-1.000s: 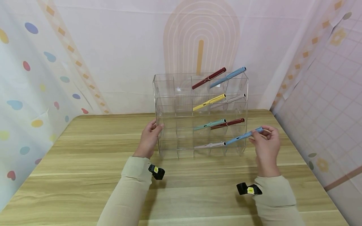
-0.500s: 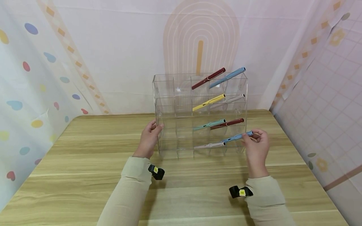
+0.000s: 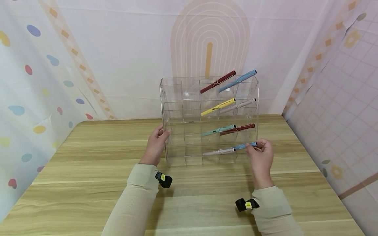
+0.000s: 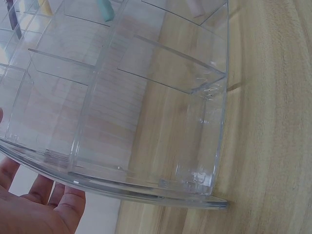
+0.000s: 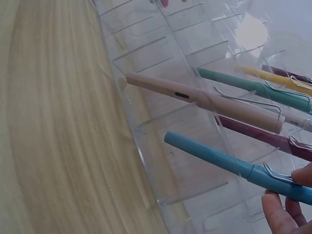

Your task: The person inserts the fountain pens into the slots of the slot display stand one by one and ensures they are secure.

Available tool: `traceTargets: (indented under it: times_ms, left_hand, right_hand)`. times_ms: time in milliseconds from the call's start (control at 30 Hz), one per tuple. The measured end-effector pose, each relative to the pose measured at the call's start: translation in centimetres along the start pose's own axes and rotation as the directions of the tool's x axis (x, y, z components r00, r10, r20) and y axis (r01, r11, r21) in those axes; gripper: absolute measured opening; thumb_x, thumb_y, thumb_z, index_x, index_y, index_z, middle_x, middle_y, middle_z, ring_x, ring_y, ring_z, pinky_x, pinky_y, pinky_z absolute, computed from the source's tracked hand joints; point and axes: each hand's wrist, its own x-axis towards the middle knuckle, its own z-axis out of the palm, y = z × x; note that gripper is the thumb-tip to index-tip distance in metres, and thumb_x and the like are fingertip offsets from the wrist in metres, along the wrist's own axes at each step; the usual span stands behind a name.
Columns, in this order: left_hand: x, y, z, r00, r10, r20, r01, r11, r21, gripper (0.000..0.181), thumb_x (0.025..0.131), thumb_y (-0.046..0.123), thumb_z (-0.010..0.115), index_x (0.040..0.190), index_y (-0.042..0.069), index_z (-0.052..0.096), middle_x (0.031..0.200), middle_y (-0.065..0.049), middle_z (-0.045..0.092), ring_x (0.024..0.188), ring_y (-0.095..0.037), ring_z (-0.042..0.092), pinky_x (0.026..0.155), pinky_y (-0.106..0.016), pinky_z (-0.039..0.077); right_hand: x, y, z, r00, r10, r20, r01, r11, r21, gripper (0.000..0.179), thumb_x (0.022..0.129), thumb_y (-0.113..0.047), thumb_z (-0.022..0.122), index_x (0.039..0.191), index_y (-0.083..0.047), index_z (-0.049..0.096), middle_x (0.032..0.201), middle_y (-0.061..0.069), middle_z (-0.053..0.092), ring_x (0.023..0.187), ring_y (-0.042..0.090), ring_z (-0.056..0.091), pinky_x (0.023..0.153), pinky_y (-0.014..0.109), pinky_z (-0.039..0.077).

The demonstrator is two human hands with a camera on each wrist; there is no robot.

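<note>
A clear acrylic pen rack with tiers of small compartments stands on the table. My left hand holds its left side, thumb at the front; in the left wrist view the fingers lie along the outside of the side panel. My right hand pinches a blue pen near its clip end, at the lowest tier's right side. In the right wrist view the blue pen lies slanted over a compartment beside a pale pinkish pen. Whether its tip touches the rack I cannot tell.
Above, slanted in the right-hand columns, are a teal pen, two dark red pens, a yellow pen, a pale pen and another blue pen. A patterned curtain hangs behind the wooden table.
My right hand has moved left and slightly down, bringing the blue pen into the lowest tier beside the pale pen. My left hand has stayed on the rack's side.
</note>
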Motion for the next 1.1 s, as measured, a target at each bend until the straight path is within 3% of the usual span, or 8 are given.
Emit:
traceTargets:
  times_ms: [533,733,1100]
  left_hand:
    - [0.2,-0.1,0.0,1.0,-0.008,-0.005,0.008,1.0,0.006,0.049,0.101,0.026,0.049,0.147,0.013,0.039,0.135,-0.014,0.042,0.121,-0.029,0.04,0.1,-0.045,0.033]
    - [0.2,-0.3,0.0,1.0,0.009,-0.002,-0.009,1.0,-0.003,0.05,0.1,0.025,0.05,0.147,0.01,0.038,0.134,-0.016,0.041,0.122,-0.029,0.04,0.1,-0.044,0.033]
    - [0.2,-0.3,0.0,1.0,0.01,-0.002,-0.01,1.0,-0.018,0.049,0.1,0.023,0.05,0.146,0.01,0.039,0.133,-0.015,0.041,0.12,-0.029,0.04,0.099,-0.043,0.033]
  right_hand:
    - [-0.6,1.0,0.4,1.0,0.023,0.021,-0.024,0.999,0.032,0.026,0.083,0.014,0.062,0.094,-0.003,0.045,0.089,0.005,0.045,0.068,0.002,0.058,0.057,0.015,0.05]
    - [-0.6,1.4,0.2,0.999,0.001,0.054,-0.001,1.0,-0.003,0.022,0.086,0.01,0.061,0.098,0.002,0.044,0.087,0.004,0.043,0.07,0.003,0.057,0.062,0.016,0.051]
    - [-0.9,1.3,0.1,0.999,0.012,0.047,-0.011,1.0,-0.023,0.023,0.086,0.011,0.06,0.096,0.001,0.042,0.088,0.004,0.042,0.071,0.003,0.053,0.063,0.014,0.05]
